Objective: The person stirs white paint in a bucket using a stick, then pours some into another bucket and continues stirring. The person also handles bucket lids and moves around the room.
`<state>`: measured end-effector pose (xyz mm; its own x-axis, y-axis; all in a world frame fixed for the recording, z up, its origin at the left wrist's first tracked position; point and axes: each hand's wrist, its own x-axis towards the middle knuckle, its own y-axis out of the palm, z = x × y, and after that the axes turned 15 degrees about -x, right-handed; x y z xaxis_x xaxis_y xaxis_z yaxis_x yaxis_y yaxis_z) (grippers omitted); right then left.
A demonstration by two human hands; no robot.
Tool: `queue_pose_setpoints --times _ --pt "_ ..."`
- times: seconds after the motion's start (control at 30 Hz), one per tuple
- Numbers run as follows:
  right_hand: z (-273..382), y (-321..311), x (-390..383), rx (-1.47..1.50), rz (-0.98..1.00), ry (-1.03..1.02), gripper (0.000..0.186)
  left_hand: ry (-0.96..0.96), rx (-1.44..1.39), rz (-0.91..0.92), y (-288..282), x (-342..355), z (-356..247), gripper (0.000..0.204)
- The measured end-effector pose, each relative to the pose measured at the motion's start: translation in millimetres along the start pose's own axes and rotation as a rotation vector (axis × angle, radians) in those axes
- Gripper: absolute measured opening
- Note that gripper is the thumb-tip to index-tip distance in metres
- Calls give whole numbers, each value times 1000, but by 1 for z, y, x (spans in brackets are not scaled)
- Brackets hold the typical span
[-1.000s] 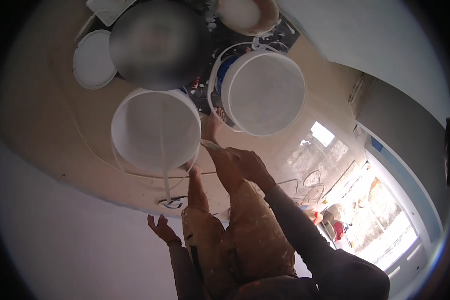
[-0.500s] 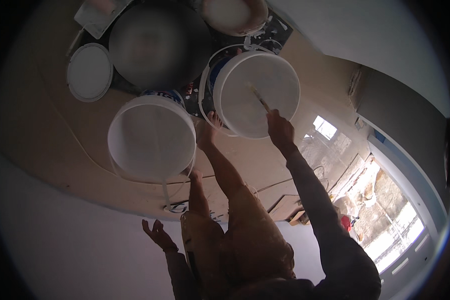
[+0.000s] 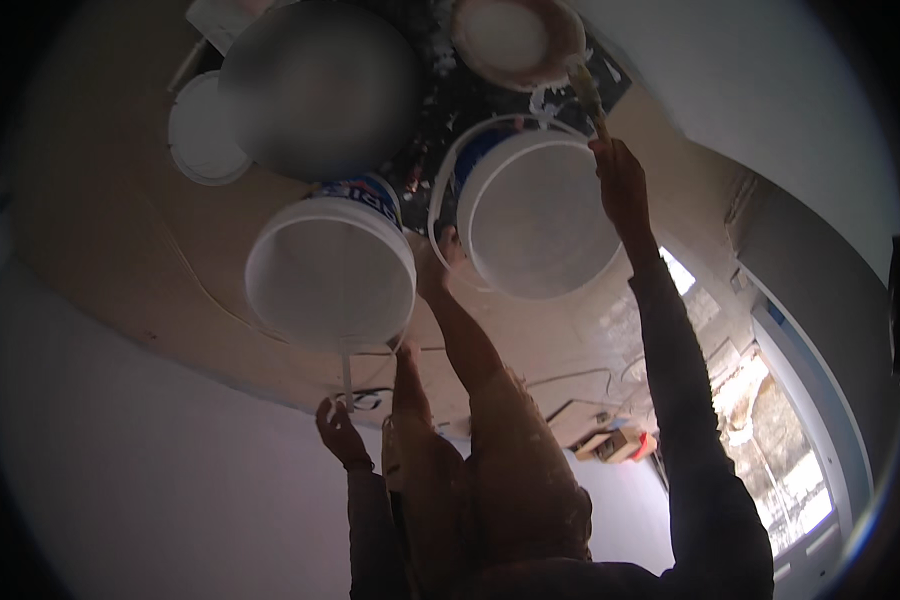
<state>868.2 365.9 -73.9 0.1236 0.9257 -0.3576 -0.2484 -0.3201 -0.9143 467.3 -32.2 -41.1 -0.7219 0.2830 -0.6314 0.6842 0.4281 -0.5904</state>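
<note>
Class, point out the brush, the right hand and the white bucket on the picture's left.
Brush (image 3: 590, 100): head view, mid-length, above the fingers.
Right hand (image 3: 623, 185): head view, back of the hand.
White bucket (image 3: 300, 275): head view, inner wall.

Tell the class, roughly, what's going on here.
A person's right hand grips a brush, its tip at the rim of a round bowl with white material inside; whether they touch is unclear. The left hand hovers, loosely curled, nothing visibly held. One white bucket stands open at left, a second bucket at right.
</note>
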Motion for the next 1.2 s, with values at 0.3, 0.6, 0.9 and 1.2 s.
queue_pose_setpoints --times 0.3,0.6,0.9,1.2 --pt "73 55 -86 134 -34 -473 22 -154 91 166 39 -28 -50 29" --pt "207 99 -332 1008 999 415 21 32 -40 454 -21 -112 -100 21" --pt "176 -49 -369 -486 611 -201 44 -40 -440 143 -39 71 -23 49" --pt "163 -65 -366 -526 508 -235 40 -439 -1279 526 6 65 -103 26"
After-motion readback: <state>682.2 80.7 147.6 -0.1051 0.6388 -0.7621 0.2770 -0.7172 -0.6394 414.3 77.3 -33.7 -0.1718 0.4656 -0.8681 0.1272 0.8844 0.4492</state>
